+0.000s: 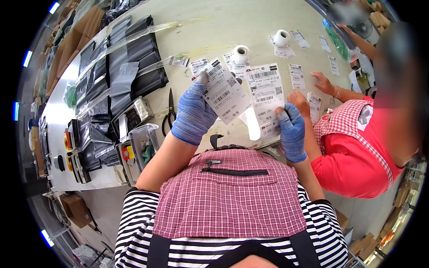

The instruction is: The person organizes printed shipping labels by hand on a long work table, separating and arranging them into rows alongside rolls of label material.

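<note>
My left hand (195, 110), in a blue knit glove, pinches a white printed shipping label (222, 94) by its left edge. Beside it, my right hand (292, 133), gloved the same way, grips the lower right edge of a strip of shipping labels (266, 87). A blank white tongue of paper (253, 125) hangs between the two, and I cannot tell which it belongs to. Both are held up above the table near my apron. Just beyond them stands a roll of white labels (240, 54) on the tabletop, partly behind the labels I hold.
Black plastic mailing bags (138, 49) lie in stacks at the left, crossed by clear tape. Black-handled scissors (170, 111) rest near my left forearm. Another label roll (281, 38) stands farther back. At my right, a co-worker's hand (325, 84) hovers near loose labels (296, 76).
</note>
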Demonstrator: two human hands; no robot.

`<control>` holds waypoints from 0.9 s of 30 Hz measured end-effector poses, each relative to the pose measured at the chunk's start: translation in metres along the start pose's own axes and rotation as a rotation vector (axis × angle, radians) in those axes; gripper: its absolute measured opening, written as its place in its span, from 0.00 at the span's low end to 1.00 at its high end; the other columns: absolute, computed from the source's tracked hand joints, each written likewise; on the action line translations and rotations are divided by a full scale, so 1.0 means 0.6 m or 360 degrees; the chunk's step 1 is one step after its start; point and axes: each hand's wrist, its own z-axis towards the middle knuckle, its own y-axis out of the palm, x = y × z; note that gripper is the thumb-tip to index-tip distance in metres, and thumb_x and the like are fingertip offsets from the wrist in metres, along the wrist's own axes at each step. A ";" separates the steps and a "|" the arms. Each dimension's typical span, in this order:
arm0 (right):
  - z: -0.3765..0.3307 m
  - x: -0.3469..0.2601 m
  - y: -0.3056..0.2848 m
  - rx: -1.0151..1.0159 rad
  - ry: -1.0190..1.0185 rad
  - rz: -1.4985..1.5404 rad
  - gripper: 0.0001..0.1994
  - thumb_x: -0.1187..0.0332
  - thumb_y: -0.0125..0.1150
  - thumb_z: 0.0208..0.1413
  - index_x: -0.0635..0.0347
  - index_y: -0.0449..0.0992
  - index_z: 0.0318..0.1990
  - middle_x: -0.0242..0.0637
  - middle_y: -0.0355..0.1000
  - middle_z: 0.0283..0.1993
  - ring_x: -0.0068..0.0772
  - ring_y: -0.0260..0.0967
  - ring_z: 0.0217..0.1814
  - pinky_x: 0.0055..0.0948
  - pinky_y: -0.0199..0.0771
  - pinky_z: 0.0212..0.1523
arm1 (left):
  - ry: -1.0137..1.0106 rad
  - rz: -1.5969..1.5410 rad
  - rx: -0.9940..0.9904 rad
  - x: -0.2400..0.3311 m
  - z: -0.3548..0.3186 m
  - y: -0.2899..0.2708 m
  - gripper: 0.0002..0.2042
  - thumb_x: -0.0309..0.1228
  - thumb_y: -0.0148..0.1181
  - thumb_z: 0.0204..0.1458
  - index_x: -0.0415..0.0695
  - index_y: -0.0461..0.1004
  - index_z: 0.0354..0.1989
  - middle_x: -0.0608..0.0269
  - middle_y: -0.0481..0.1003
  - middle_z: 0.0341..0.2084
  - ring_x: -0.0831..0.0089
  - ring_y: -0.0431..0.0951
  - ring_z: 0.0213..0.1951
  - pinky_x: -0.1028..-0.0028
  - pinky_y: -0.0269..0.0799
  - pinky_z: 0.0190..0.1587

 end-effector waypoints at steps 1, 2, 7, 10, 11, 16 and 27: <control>-0.003 0.002 0.001 0.0020 0.0016 0.0018 0.07 0.66 0.57 0.61 0.60 0.73 0.34 0.20 0.62 0.26 0.11 0.54 0.28 0.14 0.55 0.28 | -0.0012 0.0017 0.0009 0.001 0.002 0.000 0.23 0.43 0.52 0.60 0.42 0.64 0.58 0.48 0.73 0.49 0.51 0.74 0.53 0.51 0.70 0.56; -0.006 0.005 0.001 0.0041 0.0034 0.0037 0.07 0.66 0.57 0.61 0.59 0.73 0.33 0.20 0.61 0.25 0.11 0.53 0.28 0.14 0.55 0.28 | -0.0025 0.0034 0.0018 0.001 0.003 0.001 0.22 0.43 0.52 0.60 0.42 0.65 0.57 0.48 0.74 0.48 0.51 0.74 0.53 0.51 0.70 0.56; 0.019 0.034 -0.020 0.0060 0.0015 0.0026 0.08 0.66 0.58 0.61 0.61 0.73 0.32 0.20 0.62 0.24 0.11 0.53 0.27 0.15 0.56 0.26 | -0.0038 0.0034 0.0016 -0.014 0.050 0.008 0.21 0.42 0.51 0.60 0.41 0.65 0.56 0.48 0.74 0.48 0.51 0.74 0.53 0.52 0.70 0.56; 0.028 0.050 -0.033 0.0090 0.0020 0.0022 0.08 0.66 0.58 0.61 0.61 0.73 0.32 0.20 0.63 0.25 0.11 0.54 0.27 0.15 0.57 0.27 | -0.0038 0.0074 0.0116 -0.025 0.072 0.021 0.21 0.42 0.51 0.60 0.40 0.65 0.56 0.47 0.73 0.49 0.50 0.74 0.53 0.52 0.69 0.57; 0.029 0.054 -0.037 0.0115 0.0033 0.0015 0.08 0.66 0.58 0.61 0.61 0.73 0.33 0.20 0.63 0.25 0.11 0.54 0.28 0.15 0.57 0.28 | -0.0036 0.0098 0.0233 -0.030 0.077 0.026 0.22 0.42 0.51 0.60 0.40 0.65 0.56 0.47 0.73 0.49 0.50 0.73 0.54 0.52 0.69 0.57; -0.029 0.036 -0.006 0.0253 0.0147 0.0067 0.08 0.67 0.58 0.60 0.62 0.73 0.33 0.21 0.65 0.25 0.11 0.55 0.28 0.16 0.59 0.27 | -0.0151 0.0083 -0.0113 -0.016 0.063 0.012 0.21 0.41 0.50 0.60 0.40 0.65 0.56 0.49 0.74 0.48 0.53 0.75 0.51 0.54 0.70 0.55; -0.013 0.119 -0.096 0.0529 0.0018 -0.0145 0.07 0.70 0.56 0.60 0.62 0.71 0.32 0.25 0.65 0.28 0.14 0.56 0.31 0.18 0.62 0.30 | -0.0276 0.0572 0.0285 -0.188 0.349 -0.024 0.16 0.23 0.58 0.46 0.41 0.72 0.46 0.59 0.76 0.39 0.61 0.77 0.41 0.61 0.74 0.48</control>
